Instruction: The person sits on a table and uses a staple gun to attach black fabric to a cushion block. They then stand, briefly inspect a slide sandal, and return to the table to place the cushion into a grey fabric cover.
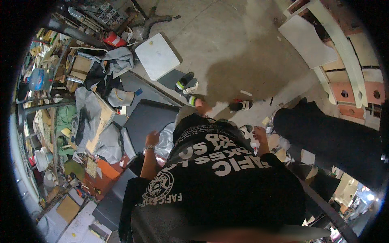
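My left hand (152, 139), with a metal watch on the wrist, is at the near edge of a dark grey padded panel (146, 117). Its fingers look loosely extended, with nothing visible in them. Shiny silver-grey sheet material (165, 139) lies just right of that hand. On the other side of my black printed shirt (219, 162), my right hand (259, 134) hangs beside a pile of pale scraps (276, 141). Its fingers are slightly apart and hold nothing that I can see. Dark shoes (184, 82) with yellow-green bands are ahead of me.
A white square board (157, 56) stands ahead on the concrete floor (243, 36). Grey fabric pieces (117, 58) and cluttered shelving (48, 81) fill the left. At right lie a large black roll (324, 137) and wooden frame parts (348, 52). A red bottle-like container (114, 39) is at far left.
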Demonstrator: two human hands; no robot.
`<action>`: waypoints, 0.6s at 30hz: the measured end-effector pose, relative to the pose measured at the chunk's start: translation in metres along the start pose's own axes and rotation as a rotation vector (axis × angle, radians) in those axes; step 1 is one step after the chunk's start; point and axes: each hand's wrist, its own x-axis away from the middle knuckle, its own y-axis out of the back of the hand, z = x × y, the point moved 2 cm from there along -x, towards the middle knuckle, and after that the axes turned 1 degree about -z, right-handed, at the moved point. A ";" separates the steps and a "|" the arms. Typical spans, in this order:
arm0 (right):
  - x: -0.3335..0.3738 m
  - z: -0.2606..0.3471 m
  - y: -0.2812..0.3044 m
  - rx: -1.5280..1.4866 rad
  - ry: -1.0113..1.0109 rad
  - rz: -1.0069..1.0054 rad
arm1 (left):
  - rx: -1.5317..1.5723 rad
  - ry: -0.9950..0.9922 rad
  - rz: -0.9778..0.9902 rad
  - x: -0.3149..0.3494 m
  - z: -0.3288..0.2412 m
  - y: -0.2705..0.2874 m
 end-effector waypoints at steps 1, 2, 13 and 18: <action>-0.007 0.016 -0.001 -0.076 -0.204 0.003 | 0.043 0.033 0.031 0.002 0.005 -0.004; -0.011 0.037 0.001 0.005 -0.150 0.011 | 0.068 0.111 0.040 0.002 0.009 -0.010; -0.086 0.235 -0.011 0.367 -0.218 0.274 | 0.380 0.421 -0.011 0.035 0.040 -0.060; -0.145 0.352 -0.012 0.637 -0.019 0.328 | 0.634 0.625 0.062 0.021 0.034 -0.058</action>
